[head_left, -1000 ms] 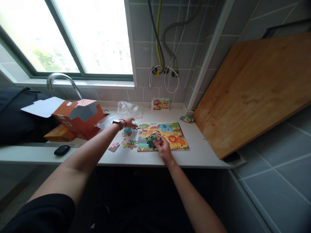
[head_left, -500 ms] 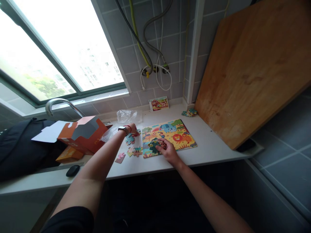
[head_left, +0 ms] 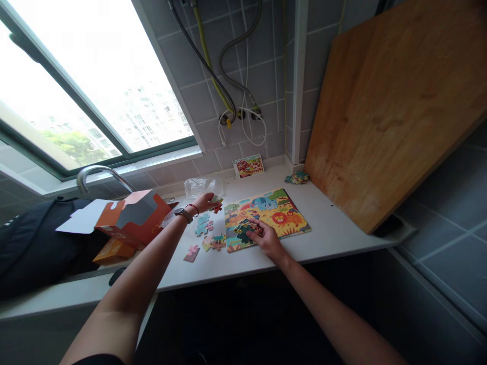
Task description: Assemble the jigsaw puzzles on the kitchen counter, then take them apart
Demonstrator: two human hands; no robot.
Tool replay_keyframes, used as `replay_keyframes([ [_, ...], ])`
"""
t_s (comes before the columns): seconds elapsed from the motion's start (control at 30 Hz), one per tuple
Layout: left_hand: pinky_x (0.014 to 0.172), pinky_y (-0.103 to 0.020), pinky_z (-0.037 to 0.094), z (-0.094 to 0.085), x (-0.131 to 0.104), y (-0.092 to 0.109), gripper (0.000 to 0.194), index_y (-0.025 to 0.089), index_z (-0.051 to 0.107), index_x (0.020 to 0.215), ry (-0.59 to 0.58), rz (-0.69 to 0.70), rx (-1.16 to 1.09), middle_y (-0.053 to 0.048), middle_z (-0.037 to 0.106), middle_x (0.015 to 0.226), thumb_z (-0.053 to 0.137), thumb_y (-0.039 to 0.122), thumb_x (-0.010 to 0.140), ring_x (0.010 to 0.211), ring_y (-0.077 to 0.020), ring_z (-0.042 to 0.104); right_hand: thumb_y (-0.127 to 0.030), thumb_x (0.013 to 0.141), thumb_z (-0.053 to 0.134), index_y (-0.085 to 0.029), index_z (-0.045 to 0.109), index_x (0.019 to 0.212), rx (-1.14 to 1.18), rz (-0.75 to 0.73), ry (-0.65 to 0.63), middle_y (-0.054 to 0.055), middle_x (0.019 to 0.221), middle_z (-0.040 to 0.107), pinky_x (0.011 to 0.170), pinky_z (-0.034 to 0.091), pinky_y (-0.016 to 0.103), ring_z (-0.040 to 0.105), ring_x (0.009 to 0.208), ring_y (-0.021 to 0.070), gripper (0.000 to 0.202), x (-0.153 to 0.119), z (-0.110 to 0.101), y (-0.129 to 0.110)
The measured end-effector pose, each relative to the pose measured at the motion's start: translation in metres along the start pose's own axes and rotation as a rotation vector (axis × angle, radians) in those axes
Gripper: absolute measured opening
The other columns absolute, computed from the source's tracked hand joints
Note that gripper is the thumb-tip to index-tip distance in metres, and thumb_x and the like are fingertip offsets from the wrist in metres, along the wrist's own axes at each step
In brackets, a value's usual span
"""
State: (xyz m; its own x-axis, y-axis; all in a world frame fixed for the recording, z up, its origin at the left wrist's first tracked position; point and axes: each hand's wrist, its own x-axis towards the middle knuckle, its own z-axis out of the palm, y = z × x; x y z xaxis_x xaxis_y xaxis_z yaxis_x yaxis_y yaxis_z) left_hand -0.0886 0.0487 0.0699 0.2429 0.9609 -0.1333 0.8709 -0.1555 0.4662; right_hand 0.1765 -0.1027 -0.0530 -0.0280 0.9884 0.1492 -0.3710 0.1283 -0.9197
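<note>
Pink jigsaw piece [head_left: 192, 252]: lying on the white worktop [head_left: 213, 266], nearest its front edge among the loose pieces.
Right hand [head_left: 268, 242]: I am holding a fanned stack of dark-green jigsaw pieces [head_left: 242, 231] in a narrow grip, over the lower left part of the animal board.
Animal board [head_left: 283, 219]: lying flat under my right hand, its elephant and two lions showing.
Brown-and-teal pieces [head_left: 218, 243]: lying just left of the board.
Blue pieces [head_left: 201, 227]: sitting in a cluster behind those.
Left hand [head_left: 206, 203]: I am pinching a small red-and-green jigsaw section [head_left: 217, 205] at my fingertips; whether it is one piece or several, I cannot tell.
Orange box [head_left: 131, 233]: standing open, well to the left.
Clear plastic bag [head_left: 198, 186]: lying crumpled behind my left hand.
Spare pile [head_left: 297, 177]: resting beside the wooden panel [head_left: 380, 116].
Farm picture card [head_left: 248, 166]: leaning against the tiled wall [head_left: 209, 165].
</note>
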Motion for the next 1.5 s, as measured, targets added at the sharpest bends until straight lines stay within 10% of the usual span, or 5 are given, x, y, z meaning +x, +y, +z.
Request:
replay_keyframes([
  [0.37,0.073,-0.032,0.063,0.076,-0.078,0.086,0.065,0.019,0.065,0.102,-0.081,0.219,-0.511,-0.008,0.07,0.1,0.057,0.082,0.087,0.092,-0.0209,0.069,-0.043,0.064,0.096,-0.018,0.077,0.121,0.101,0.057,0.097,0.011,0.107,0.082,0.087,0.062,0.039,0.076,0.091,0.0248,0.065,0.004,-0.001,0.007],
  [0.6,0.083,-0.035,0.063,0.089,-0.094,0.073,0.074,0.02,0.069,0.123,0.005,0.117,-0.647,-0.013,0.067,0.131,0.057,0.083,0.087,0.114,-0.0278,0.066,-0.038,0.064,0.096,-0.018,0.078,0.115,0.097,0.065,0.033,0.009,0.1,0.083,0.086,0.063,0.041,0.078,0.088,0.0255,0.058,0.003,0.0,0.002],
  [1.1,0.072,-0.033,0.06,0.061,-0.085,0.06,0.067,0.016,0.072,0.108,0.19,0.148,-0.583,-0.013,0.079,0.106,0.061,0.079,0.086,0.098,-0.0269,0.074,-0.043,0.066,0.094,-0.02,0.073,0.116,0.116,0.089,0.014,0.009,0.112,0.081,0.101,0.061,0.049,0.078,0.105,0.0303,0.059,0.0,0.001,-0.006],
  [1.5,0.09,-0.039,0.058,0.088,-0.092,0.06,0.076,0.013,0.078,0.117,-0.12,0.173,-0.506,-0.012,0.077,0.112,0.052,0.08,0.092,0.102,-0.0258,0.068,-0.046,0.07,0.092,-0.02,0.07,0.119,0.094,0.072,-0.008,0.009,0.113,0.08,0.099,0.061,0.047,0.077,0.105,0.0297,0.06,0.0,0.0,-0.002],
])
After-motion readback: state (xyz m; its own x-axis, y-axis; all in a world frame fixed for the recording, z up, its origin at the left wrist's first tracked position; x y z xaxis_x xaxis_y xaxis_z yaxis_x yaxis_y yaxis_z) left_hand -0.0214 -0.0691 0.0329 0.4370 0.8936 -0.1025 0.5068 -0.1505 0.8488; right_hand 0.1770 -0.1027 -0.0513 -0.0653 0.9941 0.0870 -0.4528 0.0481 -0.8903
